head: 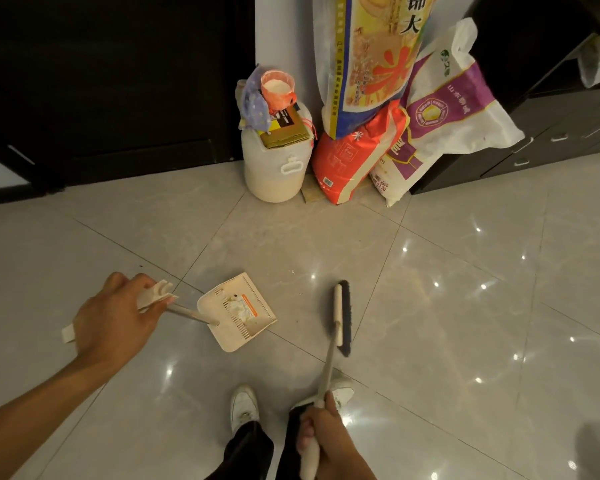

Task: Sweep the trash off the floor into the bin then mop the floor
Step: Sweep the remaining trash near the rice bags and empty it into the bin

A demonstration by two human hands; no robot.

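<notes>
— Trash [238, 307] sits in your dustpan [246, 327]. Why is your left hand [113, 315] tight round its handle?
— So it won't tip. Your right hand [323, 433] grips the broom [341, 320], brush down near it for more crumbs.

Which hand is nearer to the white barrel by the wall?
Left. The left hand is stretched forward toward the white barrel; the right hand is back near the body, gripping the broom.

Glossy tiled corner, dark furniture either side.
Pale marbled floor tiles [430, 271] catch pinpoint glints of light; dark panel [118, 81] left, white wall strip [281, 46] centre, dark drawer cabinet [551, 143] right, white drum [274, 174] and printed sacks [378, 81] against the wall.
</notes>
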